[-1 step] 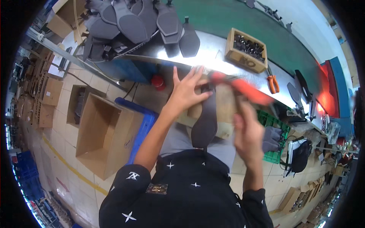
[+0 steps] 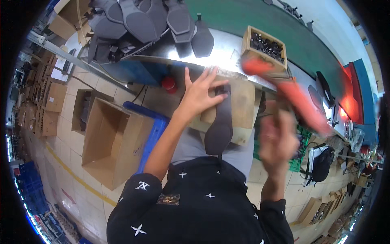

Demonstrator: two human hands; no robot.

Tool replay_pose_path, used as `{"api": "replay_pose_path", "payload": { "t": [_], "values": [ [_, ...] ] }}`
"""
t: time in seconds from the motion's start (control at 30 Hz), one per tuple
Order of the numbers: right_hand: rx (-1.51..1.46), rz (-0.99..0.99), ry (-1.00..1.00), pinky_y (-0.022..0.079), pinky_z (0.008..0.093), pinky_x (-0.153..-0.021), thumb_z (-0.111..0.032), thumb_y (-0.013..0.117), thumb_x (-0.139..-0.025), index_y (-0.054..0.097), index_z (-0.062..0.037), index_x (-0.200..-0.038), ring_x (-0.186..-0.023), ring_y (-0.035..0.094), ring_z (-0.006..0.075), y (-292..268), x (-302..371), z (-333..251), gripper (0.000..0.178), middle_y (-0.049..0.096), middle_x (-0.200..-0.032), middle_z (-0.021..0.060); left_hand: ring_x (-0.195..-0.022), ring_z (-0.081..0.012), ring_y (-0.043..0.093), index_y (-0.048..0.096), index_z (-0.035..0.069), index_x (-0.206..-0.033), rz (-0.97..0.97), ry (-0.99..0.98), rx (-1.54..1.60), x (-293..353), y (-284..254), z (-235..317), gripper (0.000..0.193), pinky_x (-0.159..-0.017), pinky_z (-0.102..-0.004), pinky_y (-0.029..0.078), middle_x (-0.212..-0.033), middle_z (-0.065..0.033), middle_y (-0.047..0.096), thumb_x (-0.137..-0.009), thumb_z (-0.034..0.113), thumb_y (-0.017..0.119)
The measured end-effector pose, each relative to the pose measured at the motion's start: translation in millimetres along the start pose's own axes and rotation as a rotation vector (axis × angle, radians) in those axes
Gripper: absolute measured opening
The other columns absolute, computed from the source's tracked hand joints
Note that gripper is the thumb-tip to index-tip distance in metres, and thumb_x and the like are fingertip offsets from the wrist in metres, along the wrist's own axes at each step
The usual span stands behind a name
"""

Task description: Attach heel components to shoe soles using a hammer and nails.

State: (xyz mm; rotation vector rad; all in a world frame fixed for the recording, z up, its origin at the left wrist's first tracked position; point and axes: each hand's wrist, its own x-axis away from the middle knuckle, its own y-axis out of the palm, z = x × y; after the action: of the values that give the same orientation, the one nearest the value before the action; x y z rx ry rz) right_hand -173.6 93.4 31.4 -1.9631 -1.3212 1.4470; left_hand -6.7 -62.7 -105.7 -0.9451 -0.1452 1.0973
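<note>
Dark grey shoe sole on wooden block, two hands, one red mallet

Landmark: wooden block [image 2: 243, 107], pale, flat-topped, squared edges.

Containers: beyond the block and to its right, a wooden box [image 2: 247, 40], rectangular, filled with small black pieces [image 2: 266, 45], glossy. Left of the block, a large cardboard carton [image 2: 107, 142], brown, open, its inner walls showing; farther left, a smaller carton [image 2: 76, 107] with grey pieces inside. Right of the block, a green crate [image 2: 294, 164], plastic, partly behind the right arm; contents hard to make out.

Principal item: shoe sole [image 2: 219, 136], lying lengthwise on the block, its broad end overhanging toward the wearer. Its narrow end lies at the thumb and forefinger of the left hand [image 2: 200, 95], fingers splayed; whether they pinch or merely steady it cannot be told. Right hand [image 2: 278, 138], right of the block and apart from the sole, blurred, curled round the handle of a red mallet [image 2: 302, 103].

Materials: sole matt and smooth, rounded at the broad end, narrow-waisted. Beyond the block, a metal bench [image 2: 227, 42], shiny; to its left, a heap of similar soles [image 2: 140, 24], dark grey.
</note>
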Motion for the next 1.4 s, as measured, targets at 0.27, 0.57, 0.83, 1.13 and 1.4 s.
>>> {"api": "replay_pose_path", "payload": {
  "t": [0.27, 0.57, 0.83, 1.13, 1.4],
  "values": [
    [-0.148, -0.055, 0.095, 0.051, 0.0315, -0.067, -0.005, 0.05, -0.096, 0.052, 0.0015, -0.127, -0.076, 0.063, 0.0175, 17, 11, 13, 0.032, 0.067, -0.099, 0.0142, -0.14, -0.0256, 0.037, 0.073, 0.026, -0.111, -0.021, 0.032, 0.018, -7, -7, -1, 0.039, -0.111, -0.0653, -0.008, -0.122, 0.0062, 0.067, -0.075, 0.042, 0.074],
    [0.019, -0.198, 0.005, 0.051, 0.04, -0.06, -0.005, 0.063, -0.087, 0.049, -0.0033, -0.135, -0.069, 0.062, 0.0346, 33, 11, 47, 0.051, 0.06, -0.088, 0.0147, -0.089, -0.0193, 0.069, 0.075, 0.005, -0.099, -0.316, 0.089, 0.6, 41, -59, 73, 0.021, -0.078, -0.0275, 0.05, -0.094, -0.0086, 0.072, -0.083, 0.018, 0.071],
    [-0.481, -0.503, -0.252, 0.052, 0.0405, -0.082, -0.024, 0.069, -0.086, 0.063, -0.0015, -0.118, -0.095, 0.065, 0.0297, 14, 0, 34, 0.039, 0.066, -0.107, 0.0134, -0.061, -0.0132, 0.053, 0.066, -0.004, -0.08, -0.497, -0.166, 1.037, 85, -88, 119, 0.024, -0.058, -0.0278, 0.04, -0.065, -0.0092, 0.057, -0.086, 0.018, 0.071],
    [-1.253, -0.697, -0.349, 0.046, 0.035, -0.052, -0.032, 0.067, -0.089, 0.065, 0.0069, -0.082, -0.06, 0.059, 0.0261, -8, 1, 8, 0.04, 0.063, -0.075, 0.0165, -0.056, -0.0102, 0.051, 0.068, -0.002, -0.082, -0.785, -0.014, 1.379, 92, -88, 143, 0.025, -0.054, -0.028, 0.039, -0.062, -0.008, 0.057, -0.088, 0.022, 0.07],
    [-1.276, -0.771, -0.64, 0.041, 0.0307, -0.042, -0.028, 0.066, -0.089, 0.063, 0.0086, -0.079, -0.051, 0.051, 0.0243, -5, -6, 4, 0.038, 0.06, -0.073, 0.0173, -0.064, -0.0188, 0.065, 0.074, 0.0, -0.09, -0.755, 0.122, 1.306, 98, -95, 142, 0.018, -0.055, -0.0291, 0.045, -0.074, -0.0107, 0.067, -0.087, 0.017, 0.072]
  ]
}}
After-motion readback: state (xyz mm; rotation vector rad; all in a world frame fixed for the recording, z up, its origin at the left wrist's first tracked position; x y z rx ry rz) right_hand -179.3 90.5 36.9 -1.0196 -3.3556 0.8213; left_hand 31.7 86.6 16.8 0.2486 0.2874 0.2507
